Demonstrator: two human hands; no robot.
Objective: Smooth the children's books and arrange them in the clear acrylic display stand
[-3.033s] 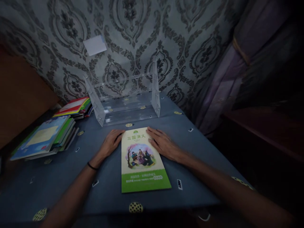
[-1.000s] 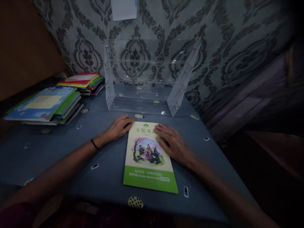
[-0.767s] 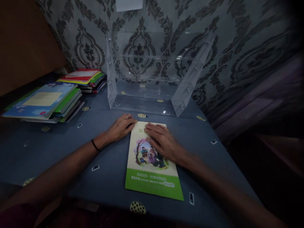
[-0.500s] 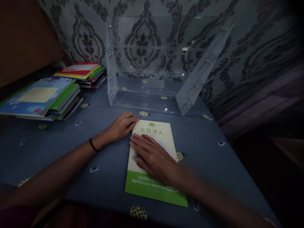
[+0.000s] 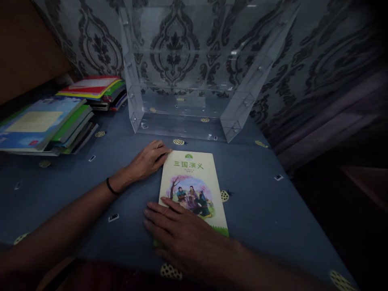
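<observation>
A thin paperback book [image 5: 197, 159] lies face up on the table, with green Chinese lettering and a picture of robed figures under a blossoming tree. My left hand [image 5: 150, 157], a black band around its wrist, rests on the table with its fingertips against the book's upper left corner. Stretched across the lower part of the cover is my right hand [image 5: 182, 232], palm down, fingers extended past the left edge. It hides most of the book's green bottom strip. Neither hand is wrapped around the book.
A clear acrylic rack [image 5: 178, 128] stands behind the book, near the patterned wall [image 5: 174, 44]. On the left are a stack of books topped by a blue one [image 5: 36, 121] and another under a red cover [image 5: 92, 85]. A blue pineapple-print cloth [image 5: 257, 210] covers the table.
My right hand has slid down the cover toward me, uncovering the picture. My left hand stays at the book's corner. The whole view has shifted slightly.
</observation>
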